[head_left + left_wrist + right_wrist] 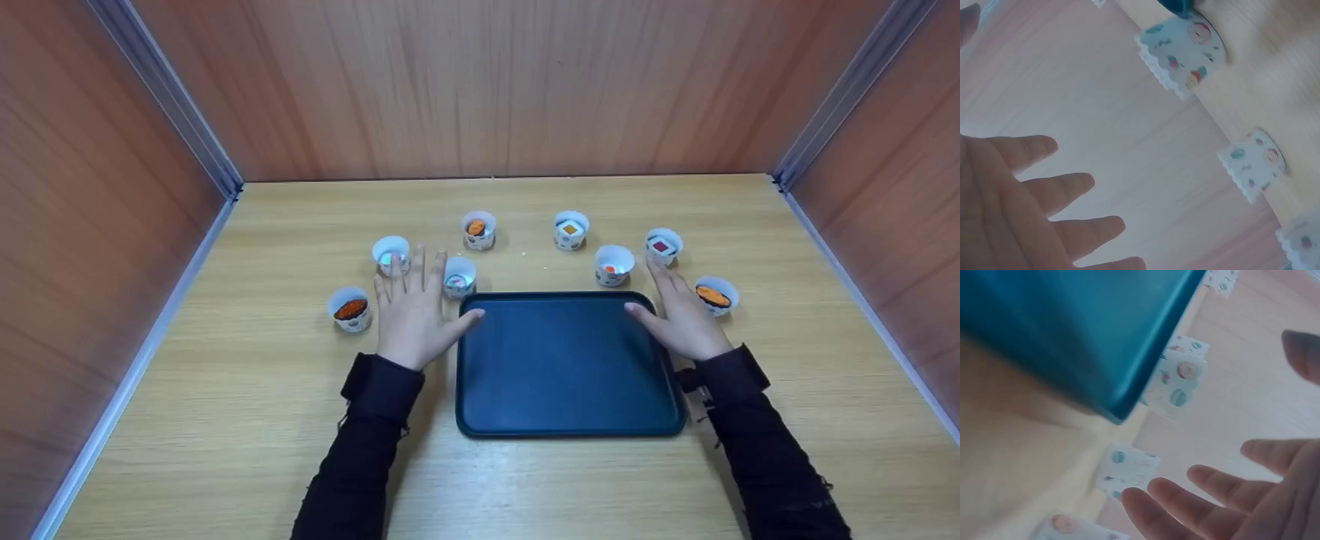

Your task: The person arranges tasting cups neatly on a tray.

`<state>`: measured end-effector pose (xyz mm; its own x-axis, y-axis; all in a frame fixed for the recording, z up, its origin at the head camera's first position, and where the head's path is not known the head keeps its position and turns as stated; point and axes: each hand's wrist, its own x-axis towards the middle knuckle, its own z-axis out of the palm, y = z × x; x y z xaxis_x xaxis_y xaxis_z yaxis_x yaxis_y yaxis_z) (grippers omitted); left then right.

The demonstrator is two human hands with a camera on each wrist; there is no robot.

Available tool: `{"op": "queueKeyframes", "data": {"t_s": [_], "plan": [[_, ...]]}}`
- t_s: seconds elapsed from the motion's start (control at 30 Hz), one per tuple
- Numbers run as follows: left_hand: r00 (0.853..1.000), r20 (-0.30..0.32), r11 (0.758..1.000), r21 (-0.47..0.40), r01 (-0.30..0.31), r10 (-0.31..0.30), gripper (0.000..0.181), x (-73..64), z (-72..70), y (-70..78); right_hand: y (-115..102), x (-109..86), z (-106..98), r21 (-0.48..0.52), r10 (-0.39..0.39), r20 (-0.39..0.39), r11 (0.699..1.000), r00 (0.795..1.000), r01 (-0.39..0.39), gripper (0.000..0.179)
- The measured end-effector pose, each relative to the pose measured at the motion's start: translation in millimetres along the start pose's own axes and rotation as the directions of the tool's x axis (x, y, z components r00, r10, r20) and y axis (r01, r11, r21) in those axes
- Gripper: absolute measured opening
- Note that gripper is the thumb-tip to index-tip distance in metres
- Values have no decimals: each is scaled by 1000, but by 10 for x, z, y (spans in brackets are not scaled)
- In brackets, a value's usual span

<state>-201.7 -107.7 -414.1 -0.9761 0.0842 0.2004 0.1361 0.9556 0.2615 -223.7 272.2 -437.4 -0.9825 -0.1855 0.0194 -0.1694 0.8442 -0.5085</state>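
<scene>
My left hand [414, 326] is held with fingers spread over the left side of a dark blue-green tray [562, 367], its thumb reaching over the rim. Two small white cups [460, 279] stand by its fingertips. On the other side my right hand [686, 322] stretches its fingers, thumb over the tray's right edge. Its fingertips overlap, in the head view, a cup [664, 244] with a dark red and white square piece. Neither hand holds anything; both wrist views show bare palms, the left hand [1010, 208] and the right hand [1258, 500].
Several patterned paper cups arc behind the tray on the wooden table [225, 375]. One cup [354, 324] at far left holds a reddish-brown piece; another cup [718, 289] at far right holds an orange-topped one. Wood panels [495, 90] enclose the back and sides.
</scene>
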Motion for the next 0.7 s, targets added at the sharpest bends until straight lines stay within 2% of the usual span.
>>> {"op": "queueKeyframes", "data": {"t_s": [0.17, 0.27, 0.37, 0.5, 0.7], "plan": [[999, -22, 999, -14, 45, -46, 104, -25, -93, -226, 115, -97, -33, 66, 65, 63, 995, 996, -70, 86], [996, -2, 995, -42, 93, -93, 104, -42, -156, -406, 179, -147, -55, 115, 90, 135, 988, 987, -106, 87], [988, 36, 986, -69, 152, -150, 106, -53, -205, -601, 233, -190, -65, 211, 99, 217, 967, 971, -146, 87], [969, 110, 966, -109, 235, -223, 111, -67, -237, -849, 272, -232, -56, 320, 94, 265, 930, 960, -180, 85], [930, 237, 932, -166, 323, -280, 110, -107, -194, -1093, 295, -263, -22, 334, 131, 269, 916, 954, -220, 81]]}}
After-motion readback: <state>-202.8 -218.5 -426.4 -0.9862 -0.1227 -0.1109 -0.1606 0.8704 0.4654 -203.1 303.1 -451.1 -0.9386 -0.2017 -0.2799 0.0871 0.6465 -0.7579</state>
